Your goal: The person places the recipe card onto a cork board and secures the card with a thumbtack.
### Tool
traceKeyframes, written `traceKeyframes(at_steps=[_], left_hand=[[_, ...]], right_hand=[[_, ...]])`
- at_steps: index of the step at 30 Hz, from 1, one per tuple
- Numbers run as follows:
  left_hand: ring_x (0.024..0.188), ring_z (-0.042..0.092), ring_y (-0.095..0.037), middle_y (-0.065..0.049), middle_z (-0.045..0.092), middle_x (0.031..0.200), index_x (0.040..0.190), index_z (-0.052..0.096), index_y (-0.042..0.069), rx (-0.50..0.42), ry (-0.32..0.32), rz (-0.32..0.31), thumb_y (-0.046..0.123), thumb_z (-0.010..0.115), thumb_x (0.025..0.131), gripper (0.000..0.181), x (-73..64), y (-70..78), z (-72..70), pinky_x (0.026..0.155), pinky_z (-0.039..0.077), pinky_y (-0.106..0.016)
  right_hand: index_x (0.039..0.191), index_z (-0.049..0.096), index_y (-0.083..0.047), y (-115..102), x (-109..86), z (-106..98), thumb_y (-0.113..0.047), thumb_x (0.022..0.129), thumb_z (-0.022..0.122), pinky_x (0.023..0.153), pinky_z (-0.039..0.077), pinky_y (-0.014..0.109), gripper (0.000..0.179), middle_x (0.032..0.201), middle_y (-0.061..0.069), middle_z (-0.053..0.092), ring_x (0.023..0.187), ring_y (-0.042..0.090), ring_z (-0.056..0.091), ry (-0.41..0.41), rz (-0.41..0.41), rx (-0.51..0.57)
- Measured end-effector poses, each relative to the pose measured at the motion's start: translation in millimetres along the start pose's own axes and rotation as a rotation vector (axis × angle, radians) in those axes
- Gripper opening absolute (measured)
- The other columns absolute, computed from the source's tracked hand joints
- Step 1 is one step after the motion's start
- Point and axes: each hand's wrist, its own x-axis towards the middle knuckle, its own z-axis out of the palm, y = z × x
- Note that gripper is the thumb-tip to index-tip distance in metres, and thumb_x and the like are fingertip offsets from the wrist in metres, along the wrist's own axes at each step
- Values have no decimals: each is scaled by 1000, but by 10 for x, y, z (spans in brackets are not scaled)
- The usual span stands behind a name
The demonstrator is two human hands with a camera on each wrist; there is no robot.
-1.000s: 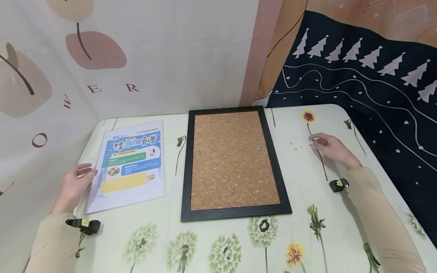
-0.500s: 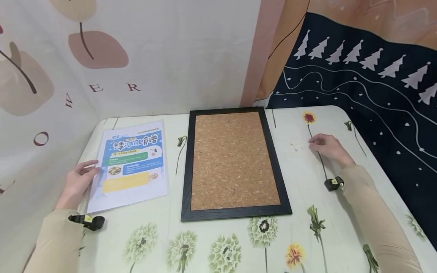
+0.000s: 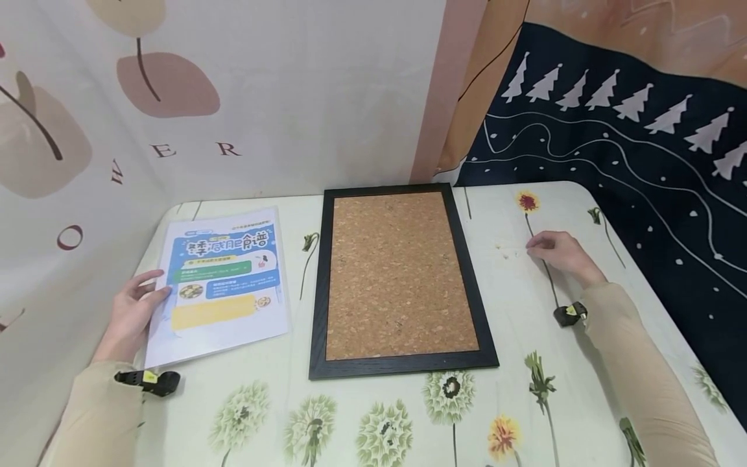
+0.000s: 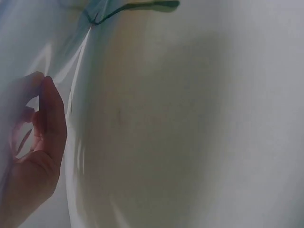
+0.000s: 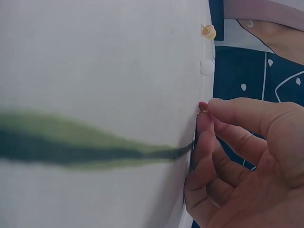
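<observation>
My left hand (image 3: 131, 311) pinches the left edge of a laminated poster (image 3: 224, 279) with blue, green and yellow panels. The poster lies on the left of the table, that edge lifted a little. In the left wrist view, thumb and finger meet at the bent, glossy sheet (image 4: 142, 133). At right, my right hand (image 3: 566, 256) has thumb and index finger together low over the tablecloth. The right wrist view shows them pinching a small push pin (image 5: 203, 110), mostly hidden by the fingertips. Beside it are a yellow push pin (image 5: 209, 32) and a whitish one (image 5: 207, 67).
Between the hands lies a black-framed cork board (image 3: 403, 279). The tablecloth (image 3: 292, 363) carries printed flowers and stems. A pale curtain (image 3: 315, 97) hangs behind the table, and a dark cloth with white trees (image 3: 613, 143) covers the right side.
My left hand has moved right onto the poster and taken its edge, tilting that side up. My right thumb and index finger have come together over the pin spot.
</observation>
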Motion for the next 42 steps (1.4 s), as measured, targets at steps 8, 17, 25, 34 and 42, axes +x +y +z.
traceKeyframes(at_steps=[8, 17, 25, 34, 42], left_hand=[[79, 60, -2, 6, 50, 108, 126, 56, 23, -227, 16, 62, 4, 63, 92, 39, -133, 100, -26, 62, 50, -17], [80, 64, -5, 4, 57, 106, 128, 58, 18, -343, 29, 116, -3, 64, 90, 43, -192, 110, -43, 63, 52, -19], [84, 66, -7, 3, 61, 109, 134, 54, 14, -436, -10, 131, -3, 65, 90, 49, -248, 146, -55, 66, 53, -21], [88, 67, -12, -2, 64, 108, 133, 55, 10, -531, -72, 193, -9, 61, 90, 47, -284, 252, 1, 69, 54, -24], [87, 68, -17, -7, 68, 104, 126, 59, 6, -654, -103, 217, -16, 55, 90, 43, -309, 274, 63, 69, 55, -28]], right_hand=[[119, 57, 8, 3, -20, -21, -17, 99, 53, 97, 34, 59, 32, 124, 32, 51, 116, 45, 43, -19, -26, 5], [118, 59, 6, 4, -7, -6, -14, 99, 52, 98, 33, 59, 29, 126, 30, 50, 117, 44, 43, -17, -27, 10], [119, 61, 7, 7, 5, 20, -15, 99, 53, 95, 37, 54, 30, 125, 29, 54, 115, 41, 46, 5, -67, 45], [122, 60, 4, -45, 13, 27, -21, 100, 52, 90, 39, 47, 34, 123, 24, 55, 109, 35, 47, 20, -32, 93], [122, 60, 5, -58, 44, 62, -23, 100, 53, 85, 40, 39, 36, 121, 24, 58, 107, 32, 50, 54, -71, 118]])
